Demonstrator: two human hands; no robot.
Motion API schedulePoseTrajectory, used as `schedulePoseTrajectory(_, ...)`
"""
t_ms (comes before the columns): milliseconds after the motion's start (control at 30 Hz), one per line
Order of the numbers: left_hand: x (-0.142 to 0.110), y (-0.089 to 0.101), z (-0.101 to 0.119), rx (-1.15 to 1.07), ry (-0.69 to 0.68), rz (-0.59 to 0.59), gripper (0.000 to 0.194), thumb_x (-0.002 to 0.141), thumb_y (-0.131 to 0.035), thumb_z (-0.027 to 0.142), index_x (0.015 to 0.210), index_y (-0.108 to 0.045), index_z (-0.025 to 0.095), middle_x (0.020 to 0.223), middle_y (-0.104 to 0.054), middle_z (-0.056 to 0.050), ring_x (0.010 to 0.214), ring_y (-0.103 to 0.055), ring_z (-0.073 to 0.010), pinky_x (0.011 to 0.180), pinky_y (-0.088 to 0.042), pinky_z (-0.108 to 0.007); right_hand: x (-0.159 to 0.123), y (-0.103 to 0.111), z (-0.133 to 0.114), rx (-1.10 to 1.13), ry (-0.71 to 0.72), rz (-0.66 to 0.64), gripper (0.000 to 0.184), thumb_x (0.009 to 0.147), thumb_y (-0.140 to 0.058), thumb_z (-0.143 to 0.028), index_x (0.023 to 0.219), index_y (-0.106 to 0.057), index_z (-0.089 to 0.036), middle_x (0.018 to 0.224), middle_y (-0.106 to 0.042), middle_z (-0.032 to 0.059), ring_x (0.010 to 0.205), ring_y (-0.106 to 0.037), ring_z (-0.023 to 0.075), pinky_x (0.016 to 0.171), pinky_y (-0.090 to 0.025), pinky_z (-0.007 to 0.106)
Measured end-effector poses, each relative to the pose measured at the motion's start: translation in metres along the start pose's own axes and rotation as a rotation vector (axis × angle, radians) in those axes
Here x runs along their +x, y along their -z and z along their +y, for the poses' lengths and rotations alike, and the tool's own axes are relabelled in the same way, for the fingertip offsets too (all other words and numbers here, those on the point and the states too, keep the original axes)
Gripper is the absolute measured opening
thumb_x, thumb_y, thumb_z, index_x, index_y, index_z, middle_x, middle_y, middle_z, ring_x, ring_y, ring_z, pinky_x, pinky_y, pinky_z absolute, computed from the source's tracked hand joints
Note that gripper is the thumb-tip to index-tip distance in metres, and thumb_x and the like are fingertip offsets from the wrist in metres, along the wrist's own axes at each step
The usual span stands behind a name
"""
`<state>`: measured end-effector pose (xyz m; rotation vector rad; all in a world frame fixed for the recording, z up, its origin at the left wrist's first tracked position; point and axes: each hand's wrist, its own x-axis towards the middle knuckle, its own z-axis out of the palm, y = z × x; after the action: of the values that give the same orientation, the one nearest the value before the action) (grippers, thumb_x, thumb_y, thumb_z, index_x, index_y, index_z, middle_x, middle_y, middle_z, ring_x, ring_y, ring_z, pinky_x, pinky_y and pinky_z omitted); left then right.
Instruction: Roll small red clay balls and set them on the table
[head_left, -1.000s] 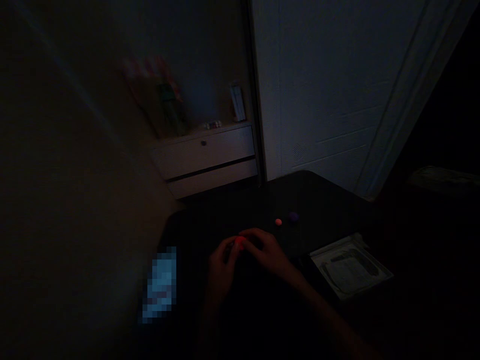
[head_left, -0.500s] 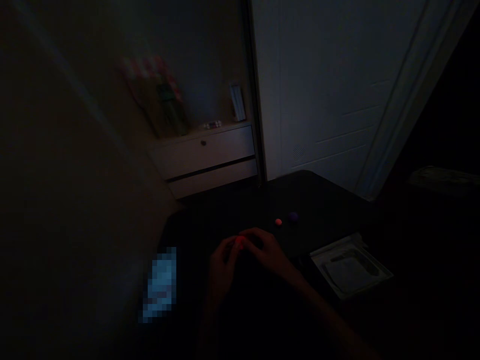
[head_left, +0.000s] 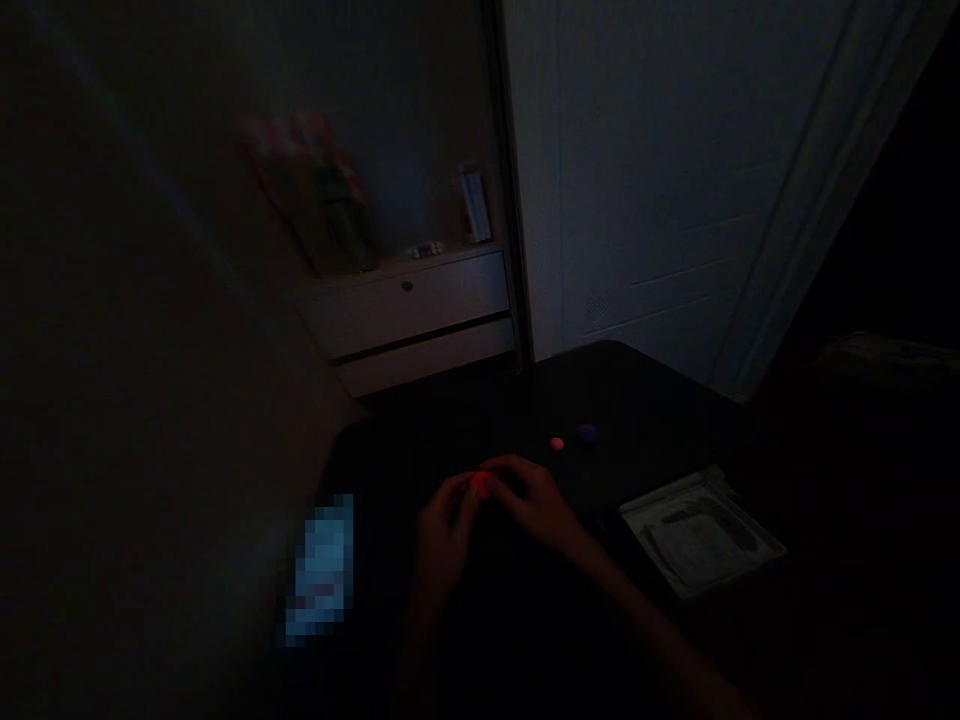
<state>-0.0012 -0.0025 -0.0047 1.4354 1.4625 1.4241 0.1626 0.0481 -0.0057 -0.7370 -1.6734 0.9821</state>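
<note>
Between my fingertips is a small bright red lump (head_left: 481,486), soft-looking like clay, though its kind is hard to tell in the dark. My left hand (head_left: 447,525) pinches it from the left side. From the right, my right hand (head_left: 531,498) presses thumb and fingers against it. Beyond the right hand, a small pink ball (head_left: 556,444) lies on the dark table (head_left: 630,390). Just right of that ball sits a larger purple ball (head_left: 586,434). Fingers partly cover the red lump.
A pale rectangular tray-like item (head_left: 701,535) lies beyond the table's right edge. A blurred bright blue patch (head_left: 321,570) glows at lower left. Behind the table stand a drawer unit (head_left: 420,310), with books (head_left: 475,205) on top, and a white door (head_left: 645,180).
Both hands stay in nearly the same place around the red lump, with only a slight shift of the fingers. The balls have not moved.
</note>
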Motion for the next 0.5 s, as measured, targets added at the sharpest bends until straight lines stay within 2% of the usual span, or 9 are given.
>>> schedulePoseTrajectory(500, 0.0003, -0.0001, 0.0041, -0.005, 0.014, 0.008, 0.038, 0.088, -0.070, 0.049, 0.111, -0.073, 0.019, 0.103, -0.079, -0.010, 0.092, -0.075, -0.0241, 0.084, -0.059, -0.036, -0.0004, -0.0003, 0.0032, -0.003, 0.005, 0.027, 0.018, 0.099, -0.066, -0.030, 0.114, -0.074, -0.023, 0.113, -0.077, 0.0052, 0.107, -0.071, 0.0219, 0.096, -0.053, 0.036)
